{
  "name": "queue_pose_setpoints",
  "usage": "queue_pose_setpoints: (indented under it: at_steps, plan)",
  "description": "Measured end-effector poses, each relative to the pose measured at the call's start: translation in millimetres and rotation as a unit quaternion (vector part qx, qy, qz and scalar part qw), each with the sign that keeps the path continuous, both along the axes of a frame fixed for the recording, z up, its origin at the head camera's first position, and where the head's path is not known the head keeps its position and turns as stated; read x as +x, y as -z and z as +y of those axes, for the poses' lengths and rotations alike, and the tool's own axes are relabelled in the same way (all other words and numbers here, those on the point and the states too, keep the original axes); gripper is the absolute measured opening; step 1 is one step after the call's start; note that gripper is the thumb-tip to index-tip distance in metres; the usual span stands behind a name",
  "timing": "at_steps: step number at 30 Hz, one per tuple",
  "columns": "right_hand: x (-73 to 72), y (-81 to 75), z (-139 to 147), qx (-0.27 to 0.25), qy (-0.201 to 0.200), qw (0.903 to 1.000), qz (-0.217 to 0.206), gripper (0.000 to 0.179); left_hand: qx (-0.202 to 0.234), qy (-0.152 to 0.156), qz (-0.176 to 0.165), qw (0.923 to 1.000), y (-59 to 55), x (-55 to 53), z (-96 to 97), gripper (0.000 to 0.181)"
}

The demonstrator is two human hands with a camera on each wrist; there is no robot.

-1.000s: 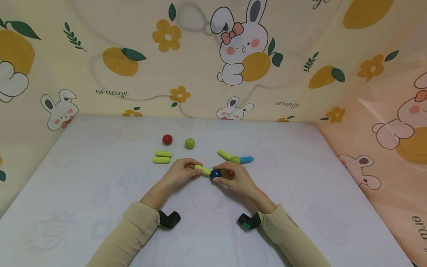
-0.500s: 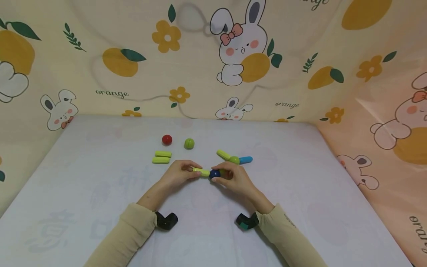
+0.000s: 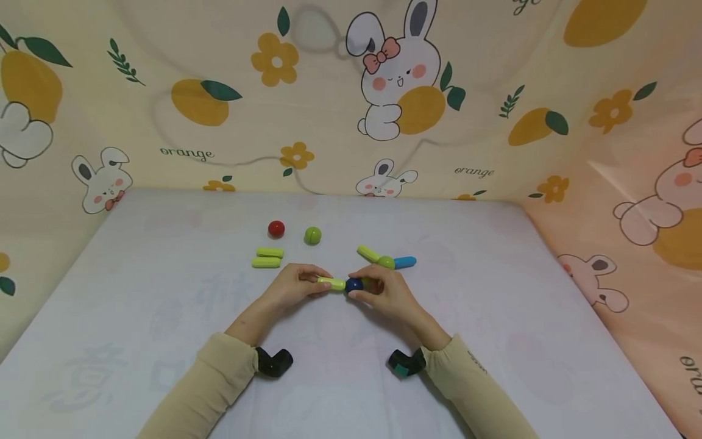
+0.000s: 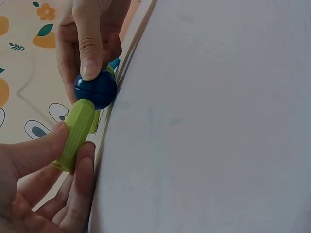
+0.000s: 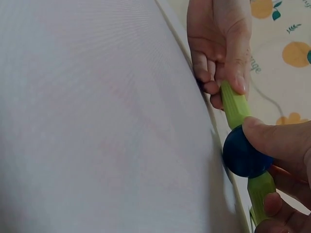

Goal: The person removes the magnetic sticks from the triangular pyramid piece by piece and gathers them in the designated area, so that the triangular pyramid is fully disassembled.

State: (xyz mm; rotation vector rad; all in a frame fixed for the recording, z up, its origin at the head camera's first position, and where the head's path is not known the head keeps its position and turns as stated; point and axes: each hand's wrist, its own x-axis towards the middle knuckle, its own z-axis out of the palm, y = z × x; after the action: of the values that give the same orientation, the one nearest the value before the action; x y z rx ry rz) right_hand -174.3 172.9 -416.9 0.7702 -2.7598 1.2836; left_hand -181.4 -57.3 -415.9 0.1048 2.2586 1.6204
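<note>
My left hand (image 3: 287, 288) pinches a yellow-green rod (image 4: 77, 131) between thumb and fingers. Its far end meets a dark blue ball (image 4: 97, 92), which my right hand (image 3: 390, 294) holds with its thumb on top. From the ball's opposite side a second green rod (image 5: 260, 190) sticks out, with right-hand fingers touching it. Rod, ball and rod stand nearly in one line. Just behind the right hand lies a joined piece: a green ball (image 3: 386, 262) with a yellow-green rod (image 3: 368, 253) and a blue rod (image 3: 406, 262).
On the white tabletop (image 3: 340, 390), two loose yellow-green rods (image 3: 266, 263) lie side by side beyond my left hand. Behind them are a red ball (image 3: 276, 229) and a green ball (image 3: 312, 235). A printed cloth (image 3: 323, 116) hangs along the back and sides.
The rod in my left hand has swung from a slant to nearly level, in line with the blue ball. My left hand has dropped slightly; the right hand keeps its hold.
</note>
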Motion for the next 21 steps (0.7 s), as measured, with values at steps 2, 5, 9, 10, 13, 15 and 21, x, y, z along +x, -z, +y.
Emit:
queue_pose_setpoints:
  at_steps: [2,5,9,10,13,15,21]
  plan:
    - [-0.2,0.9,0,-0.002,-0.003,1.0,0.001,0.03,0.001,-0.006,-0.001,1.0,0.6,1.0,-0.1,0.023]
    - [-0.5,1.7,-2,-0.004,-0.007,1.0,0.004,0.03,0.003,-0.016,-0.002,0.9999,0.8,2.6,-0.6,0.024]
    - [-0.9,1.0,-3,-0.007,-0.01,0.9999,0.008,0.029,0.009,-0.024,-0.007,0.9996,0.6,3.8,-2.0,0.024]
    - [-1.0,0.8,-4,-0.008,-0.011,0.9999,0.008,0.029,0.013,-0.024,-0.011,0.9996,0.8,3.8,-2.8,0.025]
    - [-1.5,0.2,-5,-0.006,-0.009,0.9999,0.004,0.029,0.032,-0.02,-0.028,0.9989,0.6,4.1,-7.4,0.026]
    - [-2.0,1.0,-4,-0.006,-0.003,1.0,-0.005,0.03,0.048,-0.019,-0.042,0.9978,0.4,4.4,-11.5,0.028]
    - [-1.8,2.1,2,-0.01,0.004,0.9999,-0.01,0.031,0.069,-0.028,-0.043,0.9963,0.5,7.0,-23.2,0.03]
